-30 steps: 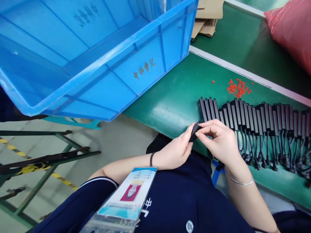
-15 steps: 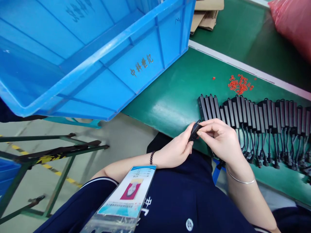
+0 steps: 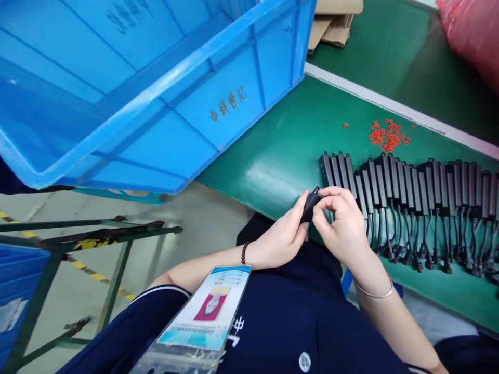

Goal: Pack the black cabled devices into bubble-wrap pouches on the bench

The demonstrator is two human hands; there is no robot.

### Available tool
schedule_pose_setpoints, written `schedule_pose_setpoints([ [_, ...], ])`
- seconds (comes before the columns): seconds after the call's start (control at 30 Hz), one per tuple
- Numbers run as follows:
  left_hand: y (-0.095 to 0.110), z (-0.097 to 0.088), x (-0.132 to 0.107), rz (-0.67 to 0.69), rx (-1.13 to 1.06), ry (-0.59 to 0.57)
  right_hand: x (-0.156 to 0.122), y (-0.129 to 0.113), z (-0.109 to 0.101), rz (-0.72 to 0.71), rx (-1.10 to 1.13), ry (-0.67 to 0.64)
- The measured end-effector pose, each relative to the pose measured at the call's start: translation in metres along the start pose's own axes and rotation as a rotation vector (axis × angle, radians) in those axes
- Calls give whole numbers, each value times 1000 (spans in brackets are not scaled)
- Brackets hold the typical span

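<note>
Head view: left hand (image 3: 278, 241) grips black adapter (image 3: 310, 206) near front edge of tabletop (image 3: 268, 166); right hand (image 3: 343, 226) touches it with bunched fingertips, can't tell if pinching. Open room between blue crate (image 3: 187, 135) and adapter row (image 3: 392, 179); orange rings (image 3: 390, 139) beyond row. Versus earlier frame: right hand slightly left, fingers more curled.

The device (image 3: 311, 208) is black, rings (image 3: 389, 138) orange, table (image 3: 268, 161) green, tape (image 3: 80, 265) striped yellow-black.
</note>
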State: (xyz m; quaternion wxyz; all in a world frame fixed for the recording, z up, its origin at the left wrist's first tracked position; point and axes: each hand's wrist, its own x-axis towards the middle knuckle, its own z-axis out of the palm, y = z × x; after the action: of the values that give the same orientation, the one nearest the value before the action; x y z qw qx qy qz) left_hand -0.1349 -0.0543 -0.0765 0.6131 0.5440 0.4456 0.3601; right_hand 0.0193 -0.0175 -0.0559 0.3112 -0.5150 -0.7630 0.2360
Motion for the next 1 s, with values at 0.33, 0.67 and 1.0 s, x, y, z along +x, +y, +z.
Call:
schedule_pose_setpoints([
  [0.33,-2,-7,1,-16,-79,28,5,-3,20,207,297,205],
  [0.67,-6,-32,5,-35,-499,137,-8,12,24,-268,-420,-92],
  [1.0,27,-30,3,-164,-383,211,9,28,-92,-120,-482,204],
])
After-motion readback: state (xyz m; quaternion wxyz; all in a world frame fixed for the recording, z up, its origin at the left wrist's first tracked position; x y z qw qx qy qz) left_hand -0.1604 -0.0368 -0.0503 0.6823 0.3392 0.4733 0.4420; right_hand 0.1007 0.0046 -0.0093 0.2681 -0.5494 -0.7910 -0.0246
